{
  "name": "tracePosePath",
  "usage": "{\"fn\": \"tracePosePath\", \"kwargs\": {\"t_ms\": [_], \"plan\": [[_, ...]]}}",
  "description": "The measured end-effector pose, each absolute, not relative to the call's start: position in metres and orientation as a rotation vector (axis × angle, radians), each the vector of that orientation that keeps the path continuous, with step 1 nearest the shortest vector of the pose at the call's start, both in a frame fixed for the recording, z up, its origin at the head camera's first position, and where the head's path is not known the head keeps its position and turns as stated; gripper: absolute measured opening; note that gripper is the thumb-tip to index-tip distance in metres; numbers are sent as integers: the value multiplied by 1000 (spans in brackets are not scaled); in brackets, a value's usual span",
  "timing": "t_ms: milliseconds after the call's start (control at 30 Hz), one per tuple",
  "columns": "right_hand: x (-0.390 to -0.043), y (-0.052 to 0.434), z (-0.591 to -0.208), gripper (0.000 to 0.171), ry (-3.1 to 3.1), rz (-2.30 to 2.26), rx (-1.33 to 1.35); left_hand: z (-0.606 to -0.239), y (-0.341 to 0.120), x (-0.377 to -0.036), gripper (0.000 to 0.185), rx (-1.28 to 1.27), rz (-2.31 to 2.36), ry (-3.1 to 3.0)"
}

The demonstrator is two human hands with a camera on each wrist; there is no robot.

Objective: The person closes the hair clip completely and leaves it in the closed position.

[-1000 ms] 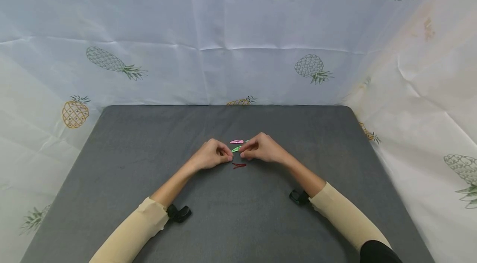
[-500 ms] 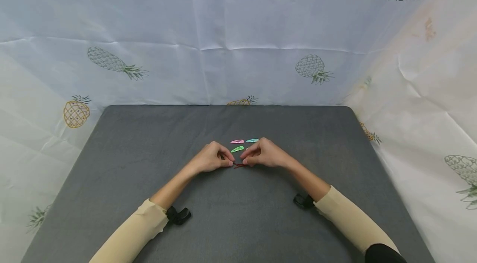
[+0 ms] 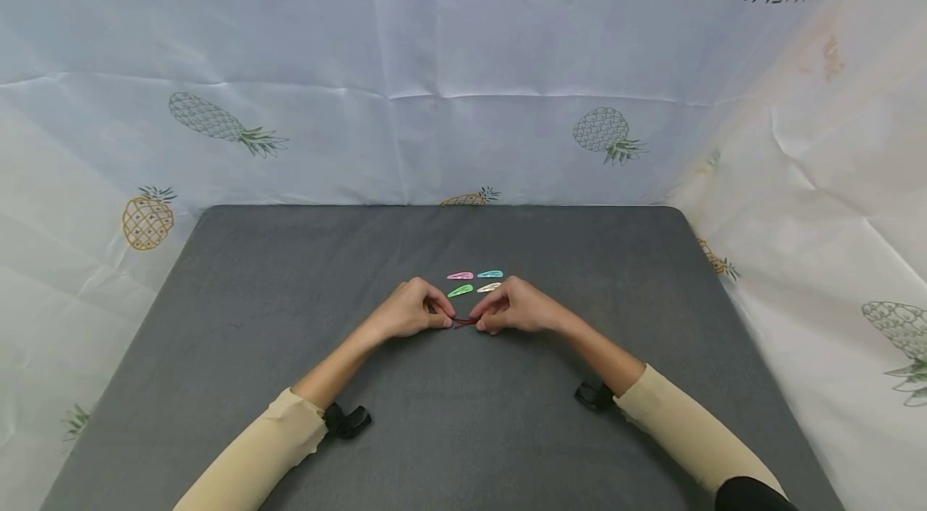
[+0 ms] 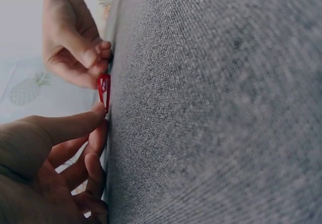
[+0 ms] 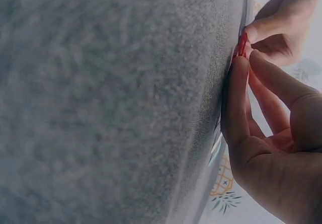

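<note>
A red snap hair clip [image 3: 465, 322] spans the gap between the two hands, close over the grey table; its jaws look spread in the head view. My left hand [image 3: 413, 310] pinches one end between thumb and fingertips. The other end is pinched by my right hand [image 3: 517, 306]. In the left wrist view the red clip [image 4: 104, 85] shows its pointed loop, with the left thumb at its lower tip. From the right wrist, the clip [image 5: 243, 44] is partly covered by the right fingertips. Just beyond the hands lie a pink clip [image 3: 460, 276], a blue clip [image 3: 490, 274], a green clip [image 3: 460, 290] and a cream clip [image 3: 488, 287].
The dark grey cloth-covered table [image 3: 463, 430] stretches around the hands. Behind it hangs a white curtain [image 3: 405, 141] printed with pineapples. Black wrist mounts sit on both forearms, near the table surface.
Both hands have come down toward the near side to the red clip and taken hold of its ends. The blue and cream clips, earlier covered by the right hand, now show.
</note>
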State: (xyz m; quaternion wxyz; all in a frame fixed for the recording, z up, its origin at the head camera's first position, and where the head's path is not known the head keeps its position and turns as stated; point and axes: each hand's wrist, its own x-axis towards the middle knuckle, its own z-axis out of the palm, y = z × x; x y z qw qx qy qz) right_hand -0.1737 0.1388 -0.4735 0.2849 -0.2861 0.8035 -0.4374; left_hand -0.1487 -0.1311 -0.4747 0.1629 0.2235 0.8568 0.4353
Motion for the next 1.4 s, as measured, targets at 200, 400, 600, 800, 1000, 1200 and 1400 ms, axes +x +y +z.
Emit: {"fn": "tracePosePath", "kwargs": {"t_ms": [200, 400, 600, 800, 1000, 1200, 1400], "plan": [[-172, 136, -474, 17, 2181, -1151, -742, -475, -130, -147, 4, 614, 1220, 2458], [-172, 132, -475, 12, 2226, -1132, -773, -473, -128, -145, 4, 599, 1199, 2483], [-172, 130, -477, 9, 2257, -1124, -791, -472, -127, -144, 4, 602, 1185, 2498], [-172, 130, -476, 7, 2248, -1135, -800, -474, -128, -145, 5, 618, 1209, 2480], [-173, 131, -472, 9, 2239, -1169, -798, -475, -132, -148, 7, 631, 1265, 2437], [-173, 132, -466, 9, 2283, -1205, -778, -472, -133, -148, 9, 628, 1294, 2416], [-173, 133, -465, 10, 2304, -1230, -721, -465, -133, -148, 7, 621, 1307, 2411]]}}
